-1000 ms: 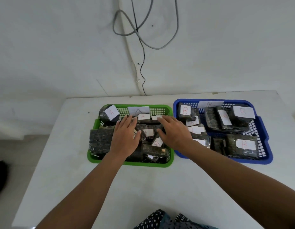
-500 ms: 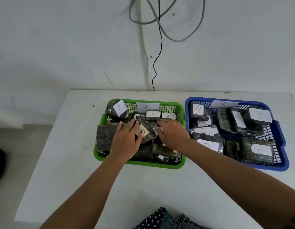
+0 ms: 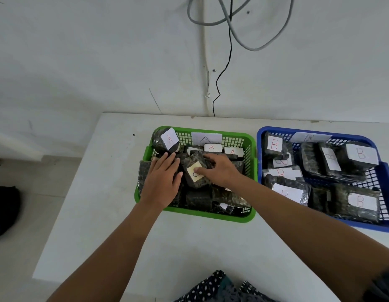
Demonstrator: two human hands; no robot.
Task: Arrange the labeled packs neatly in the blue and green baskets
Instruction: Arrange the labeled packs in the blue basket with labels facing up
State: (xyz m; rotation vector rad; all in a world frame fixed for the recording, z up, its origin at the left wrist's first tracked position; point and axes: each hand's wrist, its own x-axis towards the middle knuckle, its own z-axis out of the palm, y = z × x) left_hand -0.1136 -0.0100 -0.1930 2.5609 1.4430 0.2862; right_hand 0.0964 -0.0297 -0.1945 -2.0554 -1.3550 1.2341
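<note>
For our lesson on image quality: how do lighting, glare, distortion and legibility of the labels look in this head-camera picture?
Head view: soft, even light with only faint shadows on the white table; wide-angle lens spreads the forearms towards the corners; small glare on the plastic of a B pack in the blue basket; the yellowish label under the right hand is partly covered, unreadable.

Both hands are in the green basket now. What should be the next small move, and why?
Probably lay the tilted pack flat among the others. It stands up crooked in the green basket, its yellowish label turned sideways; the right hand touches that label and the left hand rests flat beside it.
</note>
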